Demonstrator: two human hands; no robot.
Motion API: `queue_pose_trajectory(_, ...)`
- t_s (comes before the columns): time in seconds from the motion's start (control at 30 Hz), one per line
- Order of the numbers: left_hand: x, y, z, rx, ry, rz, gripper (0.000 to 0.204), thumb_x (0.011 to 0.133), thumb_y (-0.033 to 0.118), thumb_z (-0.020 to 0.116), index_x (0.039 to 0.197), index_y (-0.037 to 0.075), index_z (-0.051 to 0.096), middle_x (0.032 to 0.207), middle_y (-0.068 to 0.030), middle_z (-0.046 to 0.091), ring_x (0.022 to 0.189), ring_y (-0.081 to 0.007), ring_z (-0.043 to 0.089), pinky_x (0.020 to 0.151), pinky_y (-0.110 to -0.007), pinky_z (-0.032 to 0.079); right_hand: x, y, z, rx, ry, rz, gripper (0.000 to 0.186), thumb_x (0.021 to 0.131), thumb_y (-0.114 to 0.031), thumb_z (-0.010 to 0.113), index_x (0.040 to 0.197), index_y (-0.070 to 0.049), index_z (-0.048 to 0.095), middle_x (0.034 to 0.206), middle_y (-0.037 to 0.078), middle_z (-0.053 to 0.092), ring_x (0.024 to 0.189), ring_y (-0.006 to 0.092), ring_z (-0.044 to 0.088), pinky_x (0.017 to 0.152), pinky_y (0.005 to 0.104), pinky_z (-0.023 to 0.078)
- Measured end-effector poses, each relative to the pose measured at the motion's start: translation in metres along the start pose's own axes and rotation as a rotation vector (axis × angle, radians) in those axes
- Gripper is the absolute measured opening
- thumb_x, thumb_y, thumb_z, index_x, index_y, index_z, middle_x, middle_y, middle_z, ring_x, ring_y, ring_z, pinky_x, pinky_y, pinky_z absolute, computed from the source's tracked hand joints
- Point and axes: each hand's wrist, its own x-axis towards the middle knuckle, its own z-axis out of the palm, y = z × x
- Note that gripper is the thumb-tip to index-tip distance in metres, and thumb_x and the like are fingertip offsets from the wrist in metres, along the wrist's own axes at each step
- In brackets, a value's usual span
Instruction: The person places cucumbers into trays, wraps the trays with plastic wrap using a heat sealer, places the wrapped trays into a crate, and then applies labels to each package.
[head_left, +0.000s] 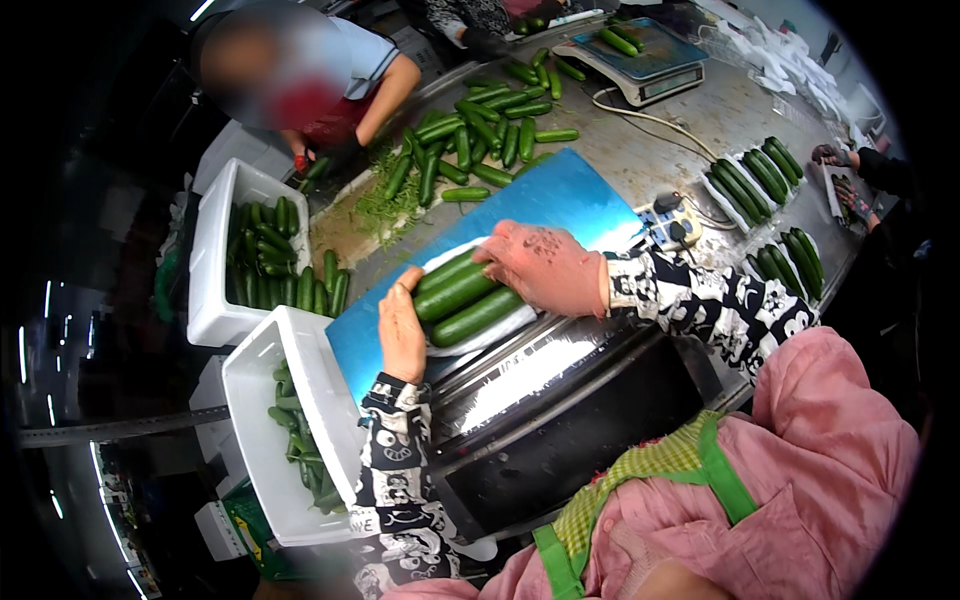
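Note:
A white tray (505, 328) with green cucumbers (465, 320) lies over a blue board (560, 190) at the middle of the view. My left hand (402, 325), bare, grips the tray's left end with bent fingers. My right hand (543, 268), in a pinkish glove, is closed over the cucumbers at the tray's right end, its fingertips on the upper one. The underside of the tray is hidden.
White foam boxes (205, 320) (245, 400) of cucumbers stand at the left. Loose cucumbers (480, 130), a scale (665, 80), a power strip (670, 222) and filled trays (790, 270) are on the metal table (620, 140). Co-workers (370, 85) (855, 185) stand opposite and right.

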Motion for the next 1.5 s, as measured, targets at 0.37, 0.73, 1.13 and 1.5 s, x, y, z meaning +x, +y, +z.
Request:
queue_pose_trajectory(0.37,-0.109,0.035,-0.091,0.395,-0.054,0.08,0.022,0.078,-0.005,0.069,0.097,0.0,0.06,0.094,-0.0142,0.06,0.085,-0.0269,0.06,0.071,-0.034,0.048,-0.088,0.062,-0.09,-0.064,-0.11,-0.092,0.04,0.078,-0.002,0.068,0.117,-0.007,0.058,0.101,0.011,0.059,0.095,0.0313,0.06,0.081,0.039,0.049)
queue_pose_trajectory(0.73,-0.119,0.032,-0.071,0.469,-0.301,0.281,0.031,0.066,0.004,0.078,0.092,0.005,0.062,0.092,-0.012,0.061,0.087,-0.033,0.06,0.073,-0.04,0.05,-0.09,0.062,-0.058,-0.295,-0.307,-0.42,0.022,0.079,-0.015,0.062,0.101,-0.021,0.063,0.095,0.003,0.061,0.085,0.0256,0.062,0.072,0.037,0.048)
queue_pose_trajectory(1.13,-0.079,0.083,-0.032,0.315,0.145,0.035,0.048,0.069,0.013,0.086,0.105,0.0,0.057,0.108,-0.014,0.057,0.095,-0.0243,0.056,0.079,-0.033,0.046,-0.055,-0.015,-0.056,0.35,-0.068,0.374,0.071,0.081,-0.04,0.075,0.126,0.007,0.047,0.117,0.023,0.058,0.103,0.0302,0.062,0.088,0.038,0.05)
queue_pose_trajectory(1.5,-0.01,0.047,-0.01,0.348,-0.28,0.312,0.095,0.059,0.032,0.088,0.14,0.006,0.046,0.145,-0.0178,0.045,0.139,-0.0391,0.035,0.113,-0.052,0.028,-0.012,-0.025,0.025,0.033,0.016,0.408,0.092,0.073,-0.051,0.075,0.14,0.0,0.039,0.13,0.023,0.048,0.12,0.0393,0.047,0.101,0.047,0.038)
